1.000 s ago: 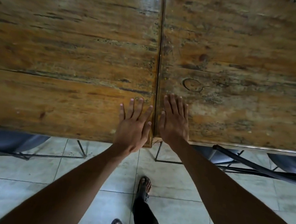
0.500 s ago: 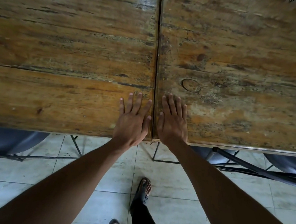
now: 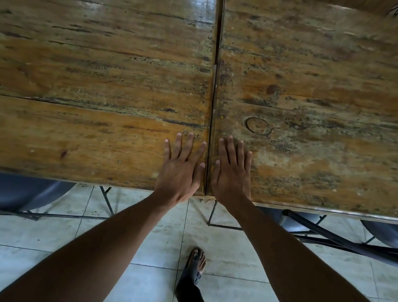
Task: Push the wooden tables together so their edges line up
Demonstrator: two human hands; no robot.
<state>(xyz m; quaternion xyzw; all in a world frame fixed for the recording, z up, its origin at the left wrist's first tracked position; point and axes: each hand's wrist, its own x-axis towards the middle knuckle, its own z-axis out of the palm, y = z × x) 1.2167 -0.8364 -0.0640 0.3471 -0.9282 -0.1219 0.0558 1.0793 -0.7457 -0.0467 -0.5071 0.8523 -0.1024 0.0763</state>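
Observation:
Two worn wooden tables stand side by side, the left table (image 3: 81, 128) and the right table (image 3: 323, 140), with only a thin dark seam between them. Their near edges meet almost level at the seam, the right one a touch nearer to me. My left hand (image 3: 181, 170) lies flat, fingers spread, on the left table's near right corner. My right hand (image 3: 233, 173) lies flat on the right table's near left corner, just across the seam. Neither hand grips anything.
Dark blue chair seats (image 3: 13, 192) sit tucked under the near edges at left and at far right (image 3: 385, 232). A black chair frame (image 3: 342, 241) sticks out at right. Thin metal table legs (image 3: 106, 199) stand on the pale tiled floor. My sandalled foot (image 3: 196, 264) is below the seam.
The near edge of the left table, which lay a little farther than the right one, now sits almost level with it. Both hands stay flat beside the seam.

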